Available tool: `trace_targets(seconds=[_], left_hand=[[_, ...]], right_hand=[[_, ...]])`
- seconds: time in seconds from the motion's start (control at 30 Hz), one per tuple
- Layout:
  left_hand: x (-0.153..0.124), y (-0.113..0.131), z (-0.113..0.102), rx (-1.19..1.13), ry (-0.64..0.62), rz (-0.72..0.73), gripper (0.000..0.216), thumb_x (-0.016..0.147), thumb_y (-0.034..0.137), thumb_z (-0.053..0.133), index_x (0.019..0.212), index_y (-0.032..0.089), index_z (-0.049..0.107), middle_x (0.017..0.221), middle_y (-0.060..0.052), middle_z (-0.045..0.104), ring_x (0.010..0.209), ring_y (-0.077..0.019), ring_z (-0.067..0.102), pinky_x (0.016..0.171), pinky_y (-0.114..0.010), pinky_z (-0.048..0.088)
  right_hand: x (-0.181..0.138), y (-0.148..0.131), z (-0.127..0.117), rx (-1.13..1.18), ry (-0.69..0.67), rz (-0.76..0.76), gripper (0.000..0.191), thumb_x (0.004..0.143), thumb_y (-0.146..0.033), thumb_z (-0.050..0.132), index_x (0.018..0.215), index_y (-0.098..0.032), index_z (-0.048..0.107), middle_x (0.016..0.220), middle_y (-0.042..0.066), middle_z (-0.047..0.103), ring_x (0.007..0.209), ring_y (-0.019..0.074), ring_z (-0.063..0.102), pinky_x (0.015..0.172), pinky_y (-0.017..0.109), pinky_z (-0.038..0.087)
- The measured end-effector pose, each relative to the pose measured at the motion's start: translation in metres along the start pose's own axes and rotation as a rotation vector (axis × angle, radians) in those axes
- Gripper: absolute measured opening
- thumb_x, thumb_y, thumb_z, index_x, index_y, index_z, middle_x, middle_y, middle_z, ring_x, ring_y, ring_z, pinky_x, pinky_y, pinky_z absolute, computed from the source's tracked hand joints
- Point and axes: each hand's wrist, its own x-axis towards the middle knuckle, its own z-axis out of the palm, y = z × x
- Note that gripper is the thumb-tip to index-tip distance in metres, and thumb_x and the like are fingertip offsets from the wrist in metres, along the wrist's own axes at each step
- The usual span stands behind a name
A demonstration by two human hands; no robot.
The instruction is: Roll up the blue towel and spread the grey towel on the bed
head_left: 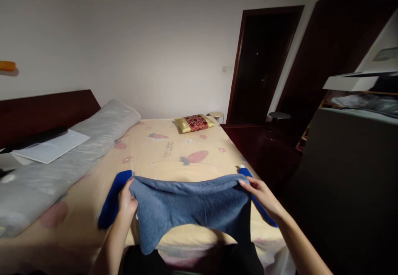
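There at the bed's (pixel 217 169) near edge, your left hand (pixel 127 200) and right hand (pixel 263 194) pinched the grey-blue cloth (pixel 199 204) spread wide; the next move likely called for even tension.

matt, fuzzy cloth (pixel 192 202) at lower centre, smooth fabric bedsheet (pixel 164 161) mid-frame, shiny satin-like cushion (pixel 195 123) above, wooden headboard (pixel 46 108) at left

A home bedroom, shown by the bed (pixel 169 159), dark headboard (pixel 46 108) and cushion (pixel 195 123).

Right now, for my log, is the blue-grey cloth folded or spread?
The cloth is mostly spread: left hand and right hand hold its upper corners apart; its top edge looks turned over.
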Motion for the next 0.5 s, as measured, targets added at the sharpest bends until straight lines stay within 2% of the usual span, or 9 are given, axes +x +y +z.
trace_targets(seconds=[0.13, 0.27, 0.4, 0.5], left_hand=[[-0.007, 0.003, 0.003, -0.096, 0.002, -0.061, 0.017, 0.063, 0.020, 0.073, 0.078, 0.020, 0.065, 0.072, 0.000, 0.069, 0.069, -0.0174, 0.067, 0.072, -0.030, 0.056], [-0.014, 0.006, 0.006, -0.066, -0.093, -0.119, 0.015, 0.062, 0.015, 0.074, 0.073, 0.020, 0.066, 0.072, -0.001, 0.070, 0.069, -0.0173, 0.066, 0.071, -0.028, 0.055], [-0.021, 0.008, 0.007, 0.059, -0.300, -0.184, 0.017, 0.058, 0.015, 0.078, 0.071, 0.018, 0.067, 0.071, -0.002, 0.069, 0.068, -0.0188, 0.064, 0.068, -0.028, 0.052], [-0.029, 0.010, 0.005, 0.216, -0.501, -0.159, 0.027, 0.055, 0.020, 0.083, 0.077, 0.017, 0.069, 0.078, -0.004, 0.070, 0.077, -0.0224, 0.066, 0.072, -0.028, 0.050]], right_hand=[[0.005, 0.013, -0.005, 0.000, 0.142, -0.046, 0.043, 0.074, -0.062, 0.067, 0.070, -0.020, 0.057, 0.063, -0.003, 0.055, 0.060, 0.0137, 0.050, 0.056, 0.027, 0.040], [0.006, 0.014, -0.007, 0.130, 0.192, -0.029, 0.037, 0.069, -0.054, 0.075, 0.079, -0.021, 0.061, 0.067, -0.002, 0.060, 0.061, 0.0144, 0.054, 0.058, 0.028, 0.043], [0.005, 0.008, -0.012, 0.241, 0.281, -0.027, 0.038, 0.064, -0.050, 0.079, 0.086, -0.021, 0.068, 0.074, 0.002, 0.069, 0.069, 0.0198, 0.062, 0.067, 0.033, 0.050], [0.004, 0.005, -0.024, 0.293, 0.408, -0.035, 0.038, 0.061, -0.049, 0.080, 0.086, -0.022, 0.069, 0.070, 0.002, 0.069, 0.062, 0.0188, 0.062, 0.060, 0.032, 0.050]])
